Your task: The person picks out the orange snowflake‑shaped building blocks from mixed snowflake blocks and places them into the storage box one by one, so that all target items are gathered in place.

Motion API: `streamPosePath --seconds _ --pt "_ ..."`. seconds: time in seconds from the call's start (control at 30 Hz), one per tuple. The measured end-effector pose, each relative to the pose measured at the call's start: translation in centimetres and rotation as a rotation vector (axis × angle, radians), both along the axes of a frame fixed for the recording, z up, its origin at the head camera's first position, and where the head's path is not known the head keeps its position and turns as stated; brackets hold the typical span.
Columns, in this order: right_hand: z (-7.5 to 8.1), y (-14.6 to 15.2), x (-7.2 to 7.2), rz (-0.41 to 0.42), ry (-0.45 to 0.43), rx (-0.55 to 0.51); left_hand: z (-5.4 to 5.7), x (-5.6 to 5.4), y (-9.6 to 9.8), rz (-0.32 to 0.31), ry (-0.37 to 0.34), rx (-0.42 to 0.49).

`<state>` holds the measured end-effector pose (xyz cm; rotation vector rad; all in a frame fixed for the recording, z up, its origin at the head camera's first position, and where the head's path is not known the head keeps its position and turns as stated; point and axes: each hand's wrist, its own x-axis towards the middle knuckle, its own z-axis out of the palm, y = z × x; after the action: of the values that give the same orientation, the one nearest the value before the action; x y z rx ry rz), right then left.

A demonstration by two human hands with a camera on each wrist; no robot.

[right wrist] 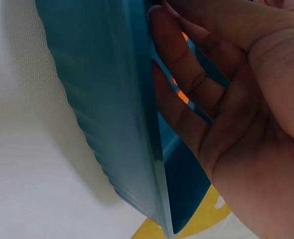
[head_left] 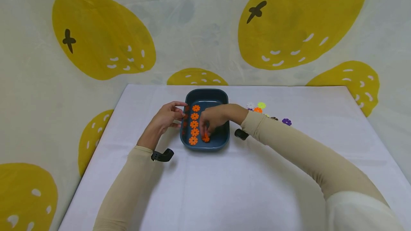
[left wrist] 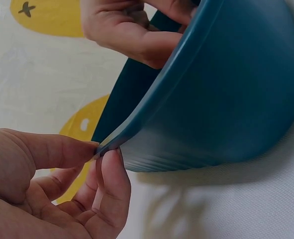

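Note:
A dark blue rectangular tub [head_left: 208,95] stands on the table. My left hand [head_left: 165,118] pinches its left rim between thumb and fingers; the left wrist view shows the grip on the tub [left wrist: 226,94] closely. Inside, several orange snowflake discs [head_left: 194,124] lie in a column along the left side. My right hand [head_left: 214,116] reaches down into the tub, fingertips pinching another orange snowflake disc [head_left: 206,139] near the front, beside the column's nearest disc. In the right wrist view, the right hand [right wrist: 226,99] covers that disc.
Right of the tub lie loose snowflake discs: a yellow-green one [head_left: 261,105], a white one [head_left: 250,105], an orange one [head_left: 258,110] and a purple one [head_left: 287,122]. The right forearm partly covers this group. White cloth covers the table [head_left: 205,188]; a patterned curtain [head_left: 199,27] hangs behind.

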<state>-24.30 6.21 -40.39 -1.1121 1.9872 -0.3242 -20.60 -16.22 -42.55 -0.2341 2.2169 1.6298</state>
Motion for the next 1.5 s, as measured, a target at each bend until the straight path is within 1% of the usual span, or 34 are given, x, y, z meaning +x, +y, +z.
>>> streamPosePath --seconds 0.27,0.43,0.7,0.87,1.1,1.2,1.37,1.5 --pt "0.3 -0.1 0.6 0.034 0.044 0.071 -0.2 0.0 0.0 0.001 0.007 -0.001" --pt "0.5 -0.1 0.8 0.023 0.026 0.090 -0.3 0.0 0.0 0.005 0.008 -0.001" --pt "0.6 0.1 0.5 0.051 0.003 0.074 -0.1 0.1 0.1 0.008 0.005 -0.003" --pt "1.0 0.6 0.3 0.055 0.000 0.030 -0.1 0.2 0.2 0.015 0.004 -0.003" --pt "1.7 2.0 0.2 0.018 -0.009 -0.051 -0.1 0.2 0.2 0.015 -0.005 -0.007" --pt "1.9 2.7 0.2 0.004 0.003 -0.088 -0.1 0.2 0.2 0.012 -0.004 -0.004" --pt "2.2 4.2 0.3 -0.044 0.010 -0.140 -0.1 0.2 0.3 0.014 0.004 -0.006" --pt "2.6 5.5 0.5 -0.102 -0.019 -0.182 -0.1 0.1 0.3 0.020 0.002 -0.014"
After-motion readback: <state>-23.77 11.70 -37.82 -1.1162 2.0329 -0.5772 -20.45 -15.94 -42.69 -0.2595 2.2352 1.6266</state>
